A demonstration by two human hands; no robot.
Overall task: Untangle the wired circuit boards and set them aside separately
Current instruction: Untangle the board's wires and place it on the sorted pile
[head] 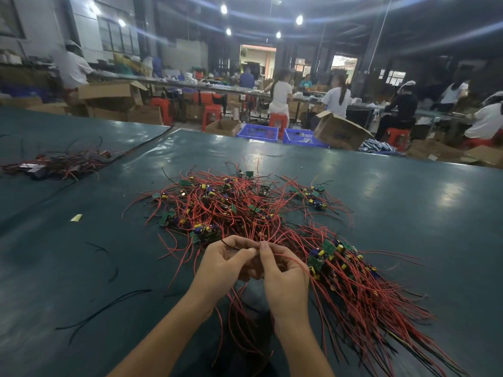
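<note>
one tangle [239, 205] — left hand [224, 265], right hand [285, 276]

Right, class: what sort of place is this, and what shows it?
Probably a factory assembly hall: workers on red stools at long benches, cardboard boxes and blue crates on the floor, and a heap of wired circuit boards on the green table.

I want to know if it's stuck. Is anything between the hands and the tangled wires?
Nothing visible does. The left hand and right hand already pinch wires at the near edge of the tangled pile. Those wires run back into the pile among many others.
</note>
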